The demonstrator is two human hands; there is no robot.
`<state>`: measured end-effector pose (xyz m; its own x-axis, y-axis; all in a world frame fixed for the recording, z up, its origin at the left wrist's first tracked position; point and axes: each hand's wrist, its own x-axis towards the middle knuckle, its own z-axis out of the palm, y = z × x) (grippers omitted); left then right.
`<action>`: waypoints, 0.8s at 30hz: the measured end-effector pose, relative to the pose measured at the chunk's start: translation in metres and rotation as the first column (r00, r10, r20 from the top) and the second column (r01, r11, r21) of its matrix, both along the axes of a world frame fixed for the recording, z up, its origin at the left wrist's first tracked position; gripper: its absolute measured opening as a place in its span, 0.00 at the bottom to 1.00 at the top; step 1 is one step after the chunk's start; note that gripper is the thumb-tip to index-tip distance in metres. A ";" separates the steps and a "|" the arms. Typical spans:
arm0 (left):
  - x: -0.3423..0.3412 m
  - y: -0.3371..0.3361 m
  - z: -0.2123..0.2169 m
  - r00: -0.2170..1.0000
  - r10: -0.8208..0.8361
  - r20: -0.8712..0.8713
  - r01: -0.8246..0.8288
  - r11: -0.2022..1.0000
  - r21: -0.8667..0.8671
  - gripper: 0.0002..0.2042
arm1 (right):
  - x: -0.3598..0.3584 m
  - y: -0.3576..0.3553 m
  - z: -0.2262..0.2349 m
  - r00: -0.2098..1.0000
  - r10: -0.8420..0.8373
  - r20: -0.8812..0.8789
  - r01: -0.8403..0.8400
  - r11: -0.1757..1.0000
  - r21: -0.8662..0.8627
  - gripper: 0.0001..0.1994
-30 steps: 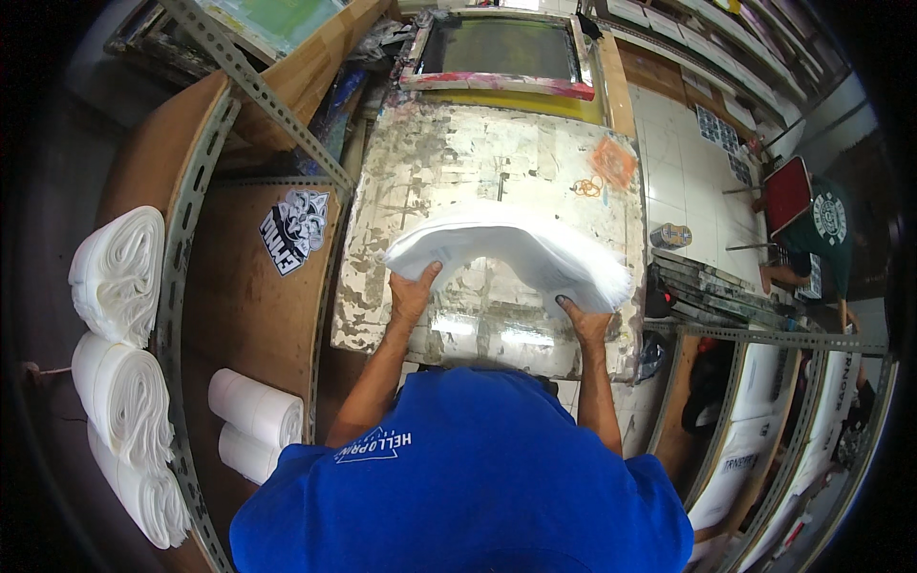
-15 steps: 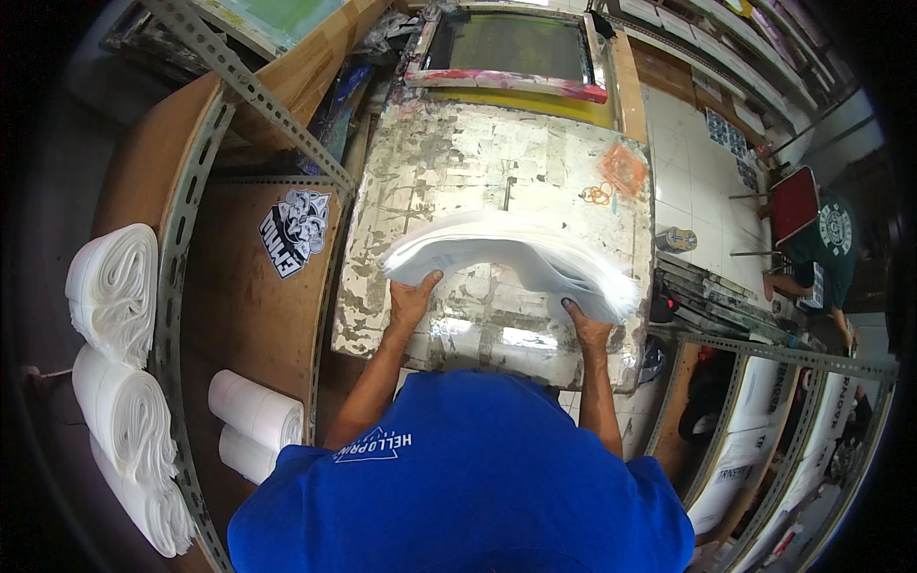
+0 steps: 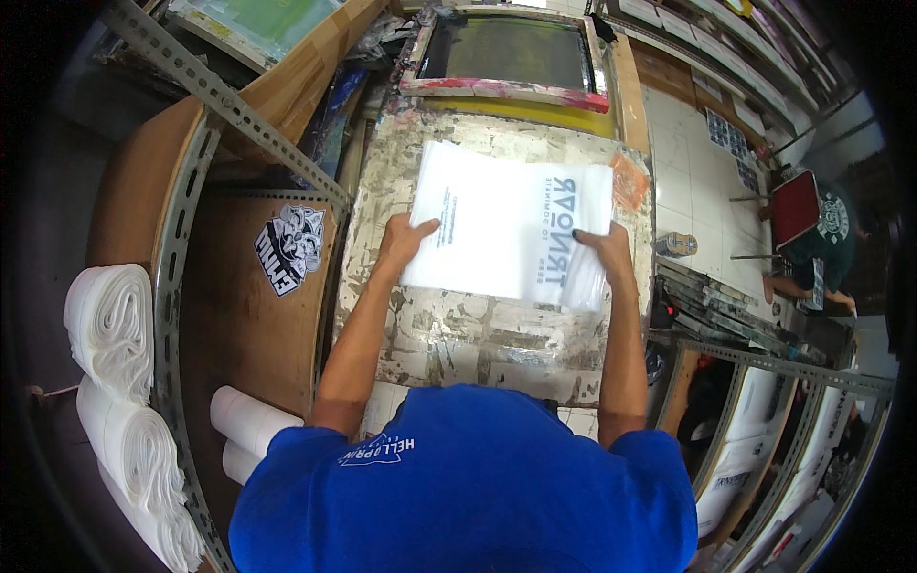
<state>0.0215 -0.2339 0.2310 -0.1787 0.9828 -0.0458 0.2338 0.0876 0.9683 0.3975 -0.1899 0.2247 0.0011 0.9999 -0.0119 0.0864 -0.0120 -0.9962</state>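
A stack of thin white plastic bags (image 3: pixel 487 224) with blue-grey print lies nearly flat over the worktable (image 3: pixel 430 339). My left hand (image 3: pixel 409 239) is closed on its left edge, thumb on top and the other fingers hidden beneath. On the opposite edge my right hand (image 3: pixel 607 250) grips the stack the same way. The right end of the stack looks slightly blurred, with loose layered edges. An orange plastic packet (image 3: pixel 630 181) lies just beyond the stack's far right corner.
A wooden-framed printing screen (image 3: pixel 506 57) rests at the table's far end. Rolled white bundles (image 3: pixel 113 334) stand on the left shelf, with more white rolls (image 3: pixel 253 420) lower down. A can (image 3: pixel 676 244) is right of the table. Another person (image 3: pixel 829 239) sits by a red chair (image 3: pixel 795 210).
The stack of bags has moved away from me and gone from an upward bow to nearly flat, its print now showing. Both hands moved forward with it. The other person's arm has shifted.
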 end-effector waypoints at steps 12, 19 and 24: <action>-0.025 0.067 -0.054 0.905 0.098 -0.415 -0.110 0.994 -0.006 0.21 | -0.012 0.065 -0.035 0.986 -0.017 0.165 0.034 0.994 -0.103 0.32; -0.002 0.022 -0.021 0.632 0.094 -0.770 0.106 0.973 0.205 0.32 | -0.013 0.068 -0.038 0.988 -0.025 0.151 0.037 0.996 -0.079 0.31; -0.011 0.008 -0.059 0.554 -0.078 -0.829 0.359 0.921 0.153 0.34 | -0.020 0.066 -0.028 0.982 -0.024 0.189 0.040 0.996 -0.081 0.32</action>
<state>0.0103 -0.2260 0.1718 0.2194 0.9364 0.2739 0.8884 -0.3078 0.3405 0.3777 -0.1237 0.1966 0.0433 0.9948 -0.0922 0.2696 -0.1004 -0.9577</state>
